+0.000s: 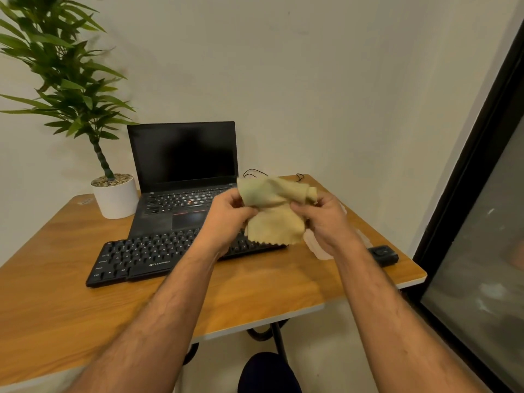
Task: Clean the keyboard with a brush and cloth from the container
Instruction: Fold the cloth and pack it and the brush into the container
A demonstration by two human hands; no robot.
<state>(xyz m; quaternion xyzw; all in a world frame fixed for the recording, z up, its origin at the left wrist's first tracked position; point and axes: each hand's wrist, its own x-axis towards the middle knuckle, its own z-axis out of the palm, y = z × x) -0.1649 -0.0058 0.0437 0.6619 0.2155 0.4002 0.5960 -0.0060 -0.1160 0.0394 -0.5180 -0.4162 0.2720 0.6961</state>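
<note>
A beige cloth (274,214) with a zigzag edge hangs in the air above the right end of the black keyboard (147,255). My left hand (226,219) pinches its left side and my right hand (326,219) pinches its right side. The keyboard lies on the wooden table (56,307) in front of an open laptop. A whitish translucent container (317,245) sits behind my right hand, mostly hidden. No brush is visible.
An open black laptop (181,177) with a dark screen stands behind the keyboard. A potted plant in a white pot (116,197) is at the back left. A small black device (382,255) lies near the table's right edge. A dark-framed glass panel (482,222) stands to the right.
</note>
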